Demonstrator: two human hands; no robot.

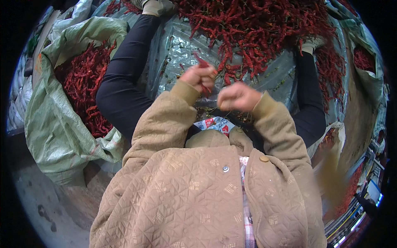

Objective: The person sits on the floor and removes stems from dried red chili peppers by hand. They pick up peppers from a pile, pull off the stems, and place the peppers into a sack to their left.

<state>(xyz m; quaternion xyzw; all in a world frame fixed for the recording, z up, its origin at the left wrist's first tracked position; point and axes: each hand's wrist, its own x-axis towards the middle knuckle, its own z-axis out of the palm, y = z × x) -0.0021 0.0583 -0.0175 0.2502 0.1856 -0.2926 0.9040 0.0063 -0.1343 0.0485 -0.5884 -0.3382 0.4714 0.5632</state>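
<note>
My left hand (198,77) is closed around a few dried red chili peppers (201,60), whose ends stick out above and below the fist. Close by on the right, my right hand (238,97) is blurred, with its fingers curled; whether anything is between them cannot be told. Beyond both hands lies a large heap of dried red chilies (254,28), its near edge just past my left hand. Under the heap is a clear plastic sheet (180,40) with stem bits scattered on it.
A pale green woven sack (46,124) filled with dried chilies (86,86) stands left of my bent leg. More chilies (330,71) lie beyond my right leg, and another open sack (367,59) holds some at the far right. Stem scraps (206,110) lie near my lap.
</note>
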